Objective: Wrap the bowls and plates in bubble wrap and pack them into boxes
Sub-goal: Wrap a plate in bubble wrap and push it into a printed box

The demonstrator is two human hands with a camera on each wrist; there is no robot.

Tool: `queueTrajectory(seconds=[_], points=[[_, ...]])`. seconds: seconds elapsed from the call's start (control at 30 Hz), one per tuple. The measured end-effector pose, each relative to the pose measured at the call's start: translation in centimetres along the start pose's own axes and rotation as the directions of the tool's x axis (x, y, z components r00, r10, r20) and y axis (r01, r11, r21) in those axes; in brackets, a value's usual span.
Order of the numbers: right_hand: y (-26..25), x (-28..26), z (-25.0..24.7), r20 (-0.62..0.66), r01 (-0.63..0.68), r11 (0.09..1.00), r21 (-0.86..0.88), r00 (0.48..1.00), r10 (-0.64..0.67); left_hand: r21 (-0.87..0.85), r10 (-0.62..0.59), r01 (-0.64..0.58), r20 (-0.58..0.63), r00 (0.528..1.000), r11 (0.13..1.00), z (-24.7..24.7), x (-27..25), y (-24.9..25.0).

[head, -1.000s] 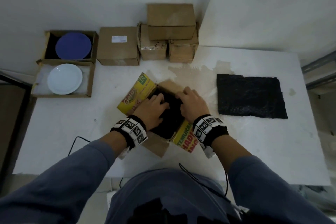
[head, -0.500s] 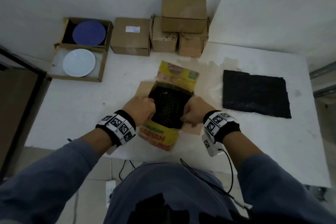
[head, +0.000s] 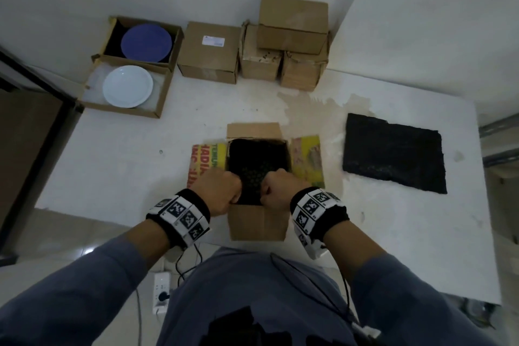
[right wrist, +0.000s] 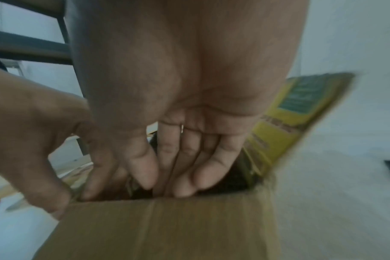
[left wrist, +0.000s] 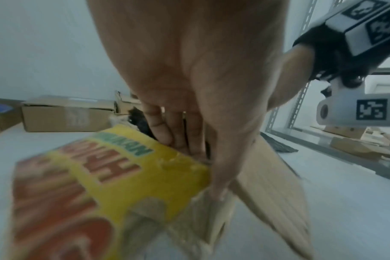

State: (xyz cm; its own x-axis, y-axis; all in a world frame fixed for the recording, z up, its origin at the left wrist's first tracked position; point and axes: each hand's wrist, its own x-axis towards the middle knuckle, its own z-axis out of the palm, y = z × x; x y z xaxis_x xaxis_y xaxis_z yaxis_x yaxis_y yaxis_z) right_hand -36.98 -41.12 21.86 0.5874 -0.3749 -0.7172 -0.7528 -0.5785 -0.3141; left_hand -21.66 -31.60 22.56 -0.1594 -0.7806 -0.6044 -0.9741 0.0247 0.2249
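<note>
Head view shows both hands sunk into the open carton (head: 258,222) at the tabletop's (head: 118,166) six o'clock edge. The left hand (head: 217,191) and right hand (head: 283,189) have their fingers curled down along the near inside wall against the black bubble-wrapped bundle (head: 257,161) lying in it; whether they pinch the wrap or only press it I cannot tell. My guess is the bundle is soft and slightly slick outside, with something breakable within, so it is best held low from both sides.

Count: one spare black bubble-wrap sheet (head: 393,154) at three o'clock; one blue plate (head: 147,42) and one white plate (head: 127,86), each in its own open box at ten o'clock; four closed boxes at twelve, one of them stacked on top (head: 292,24).
</note>
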Motion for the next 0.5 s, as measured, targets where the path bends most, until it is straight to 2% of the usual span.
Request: queueTrajectory(seconds=[0.07,0.1,0.2,0.27,0.37,0.5], points=[[-0.5,-0.1,0.3,0.036,-0.033,0.999,-0.012,0.999,0.034,-0.111,-0.013,0.02,0.061,0.998,0.994,-0.7,-0.5,-0.6],[-0.6,0.0,0.2,0.014,-0.051,0.999,-0.009,0.999,0.052,-0.16,-0.016,0.025,0.058,0.998,0.987,-1.0,-0.5,-0.8],[-0.7,0.9,-0.6,-0.08,-0.092,0.994,0.063,0.992,0.097,-0.217,-0.046,0.029,-0.072,0.996,0.976,-1.2,1.1,0.1],[-0.7,1.8,-1.4,-0.065,-0.139,0.976,0.165,0.986,0.152,-0.241,-0.138,0.112,-0.094,0.986,0.964,-0.8,3.0,1.1],[-0.8,2.7,-2.1,-0.023,-0.22,0.949,0.225,0.973,0.231,-0.294,-0.317,0.291,-0.044,0.947,0.91,-0.1,5.8,2.3],[-1.0,3.6,-2.3,-0.01,-0.285,0.939,0.191,0.956,0.292,-0.289,-0.395,0.376,-0.006,0.919,0.88,0.9,8.3,2.5]])
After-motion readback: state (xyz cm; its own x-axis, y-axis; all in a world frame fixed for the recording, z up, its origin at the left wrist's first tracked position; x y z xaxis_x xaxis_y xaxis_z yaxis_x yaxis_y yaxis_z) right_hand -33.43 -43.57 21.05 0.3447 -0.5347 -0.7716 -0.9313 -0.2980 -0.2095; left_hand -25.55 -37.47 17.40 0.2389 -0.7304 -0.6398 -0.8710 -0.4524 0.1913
